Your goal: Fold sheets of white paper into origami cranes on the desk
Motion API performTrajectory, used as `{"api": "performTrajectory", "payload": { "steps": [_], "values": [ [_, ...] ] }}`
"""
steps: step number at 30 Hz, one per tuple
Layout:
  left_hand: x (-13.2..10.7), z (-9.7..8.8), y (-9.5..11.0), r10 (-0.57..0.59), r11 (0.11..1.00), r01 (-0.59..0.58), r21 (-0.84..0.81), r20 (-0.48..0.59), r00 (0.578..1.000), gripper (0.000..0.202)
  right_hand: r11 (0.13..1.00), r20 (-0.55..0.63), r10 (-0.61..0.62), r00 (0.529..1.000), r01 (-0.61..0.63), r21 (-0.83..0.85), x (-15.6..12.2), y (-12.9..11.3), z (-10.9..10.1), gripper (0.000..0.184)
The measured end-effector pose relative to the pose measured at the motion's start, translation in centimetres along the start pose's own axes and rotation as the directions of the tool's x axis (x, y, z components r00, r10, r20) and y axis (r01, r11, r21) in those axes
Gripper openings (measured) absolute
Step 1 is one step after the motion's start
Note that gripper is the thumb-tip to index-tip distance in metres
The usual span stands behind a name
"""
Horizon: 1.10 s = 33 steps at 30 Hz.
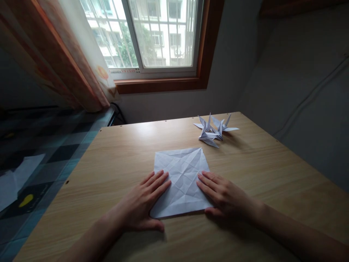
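A square white sheet of paper (182, 174), crossed by many creases, lies flat on the wooden table (261, 171). My left hand (141, 205) rests flat on its near left corner, fingers stretched out and slightly apart. My right hand (222, 194) lies flat on the near right edge of the sheet, fingers extended toward the middle. Neither hand grips anything. Beyond the sheet, to the far right, sit folded white paper cranes (214, 131), apart from both hands.
A window (152, 34) with a wooden sill and an orange-trimmed curtain (76, 62) stands behind the table. Left of the table is a bed with a checked cover (40, 153) and a loose white sheet (16, 180). A grey wall runs along the right.
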State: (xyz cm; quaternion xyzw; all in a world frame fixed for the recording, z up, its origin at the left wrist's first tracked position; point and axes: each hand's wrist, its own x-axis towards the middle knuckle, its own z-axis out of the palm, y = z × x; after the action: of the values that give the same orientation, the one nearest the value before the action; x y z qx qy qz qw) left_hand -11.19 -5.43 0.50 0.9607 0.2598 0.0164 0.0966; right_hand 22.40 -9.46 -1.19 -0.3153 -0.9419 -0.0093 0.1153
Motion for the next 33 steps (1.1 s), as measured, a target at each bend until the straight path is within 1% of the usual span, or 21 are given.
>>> {"api": "performTrajectory", "payload": {
  "steps": [3, 5, 6, 8, 10, 12, 13, 15, 17, 19, 20, 21, 23, 24, 25, 26, 27, 28, 29, 31, 33],
  "values": [
    [0.0, 0.2, -0.2, 0.017, 1.000, -0.017, 0.003, -0.019, 1.000, 0.099, 0.983, -0.146, -0.108, 0.983, 0.084, -0.162, -0.2, -0.3, 0.2, 0.038],
    [-0.1, 0.0, -0.2, 0.028, 1.000, -0.028, -0.004, -0.026, 0.999, 0.099, 0.981, -0.235, -0.143, 0.961, 0.106, -0.164, -0.3, -0.1, 0.0, 0.030],
    [-0.1, -0.2, -0.2, 0.032, 0.999, -0.033, -0.009, -0.018, 0.999, 0.101, 0.989, -0.275, -0.126, 0.953, 0.099, -0.110, -0.4, 0.0, -0.1, 0.028],
    [-0.1, -0.8, 0.0, 0.043, 0.999, -0.043, -0.017, 0.000, 0.999, 0.104, 0.993, -0.326, -0.057, 0.944, 0.086, 0.076, -0.5, 0.4, -0.5, 0.024],
    [-0.2, -1.2, 0.2, 0.063, 0.998, -0.062, -0.022, 0.007, 0.998, 0.105, 0.958, -0.327, 0.004, 0.945, 0.090, 0.272, -0.8, 0.9, -0.8, 0.022],
    [-0.3, -1.3, 0.2, 0.093, 0.995, -0.093, -0.033, -0.011, 0.996, 0.101, 0.912, -0.318, 0.034, 0.947, 0.101, 0.397, -1.1, 1.3, -0.7, 0.018],
    [-0.4, -1.1, 0.1, 0.103, 0.994, -0.104, -0.045, -0.032, 0.994, 0.095, 0.897, -0.309, 0.054, 0.950, 0.089, 0.432, -1.2, 1.5, -0.6, 0.016],
    [-0.5, -0.4, -0.1, 0.079, 0.993, -0.089, -0.082, -0.127, 0.989, 0.071, 0.881, -0.275, 0.141, 0.951, 0.006, 0.473, -1.3, 1.9, -0.4, 0.016],
    [-0.5, 0.5, -0.3, -0.019, 0.986, -0.026, -0.166, -0.263, 0.965, 0.055, 0.846, -0.220, 0.258, 0.941, -0.110, 0.521, -1.1, 2.1, -0.2, 0.022],
    [-0.2, 1.1, -0.3, -0.166, 0.952, 0.063, -0.300, -0.331, 0.929, 0.047, 0.765, -0.146, 0.397, 0.906, -0.239, 0.598, -0.5, 2.2, -0.3, 0.030],
    [0.0, 1.3, -0.2, -0.260, 0.920, 0.125, -0.372, -0.341, 0.903, 0.045, 0.707, -0.104, 0.477, 0.873, -0.311, 0.635, -0.1, 2.2, -0.3, 0.035],
    [0.3, 1.4, 0.0, -0.357, 0.875, 0.190, -0.445, -0.330, 0.874, 0.046, 0.640, -0.060, 0.558, 0.828, -0.383, 0.667, 0.3, 2.1, -0.4, 0.039],
    [1.1, 1.3, 0.5, -0.540, 0.772, 0.315, -0.552, -0.307, 0.784, 0.053, 0.520, -0.005, 0.701, 0.714, -0.506, 0.688, 1.3, 2.0, -0.4, 0.049],
    [1.5, 1.2, 0.7, -0.602, 0.733, 0.354, -0.581, -0.312, 0.735, 0.060, 0.498, -0.007, 0.745, 0.667, -0.549, 0.672, 1.7, 1.8, -0.4, 0.055],
    [1.9, 1.0, 1.0, -0.646, 0.730, 0.391, -0.561, -0.380, 0.662, 0.068, 0.502, -0.024, 0.772, 0.635, -0.587, 0.635, 2.1, 1.7, -0.2, 0.061],
    [2.3, 0.8, 1.3, -0.637, 0.766, 0.418, -0.489, -0.484, 0.600, 0.075, 0.523, -0.049, 0.785, 0.618, -0.617, 0.588, 2.3, 1.6, -0.1, 0.068],
    [2.7, 0.5, 1.6, -0.571, 0.818, 0.446, -0.364, -0.604, 0.556, 0.082, 0.556, -0.083, 0.785, 0.613, -0.640, 0.531, 2.5, 1.6, 0.1, 0.073],
    [3.1, 0.2, 1.9, -0.479, 0.854, 0.474, -0.215, -0.684, 0.551, 0.084, 0.595, -0.123, 0.776, 0.619, -0.652, 0.470, 2.7, 1.5, 0.3, 0.076],
    [3.6, 0.0, 2.1, -0.390, 0.872, 0.484, -0.073, -0.703, 0.595, 0.080, 0.635, -0.167, 0.758, 0.631, -0.653, 0.414, 2.8, 1.5, 0.4, 0.078],
    [4.8, -0.3, 2.4, -0.257, 0.896, 0.425, 0.130, -0.629, 0.734, 0.071, 0.710, -0.261, 0.703, 0.662, -0.627, 0.320, 3.1, 1.7, 0.6, 0.079],
    [6.2, -0.2, 2.2, -0.241, 0.908, 0.376, 0.183, -0.506, 0.828, 0.068, 0.794, -0.317, 0.608, 0.728, -0.553, 0.252, 3.8, 1.9, 0.5, 0.084]
  ]
}}
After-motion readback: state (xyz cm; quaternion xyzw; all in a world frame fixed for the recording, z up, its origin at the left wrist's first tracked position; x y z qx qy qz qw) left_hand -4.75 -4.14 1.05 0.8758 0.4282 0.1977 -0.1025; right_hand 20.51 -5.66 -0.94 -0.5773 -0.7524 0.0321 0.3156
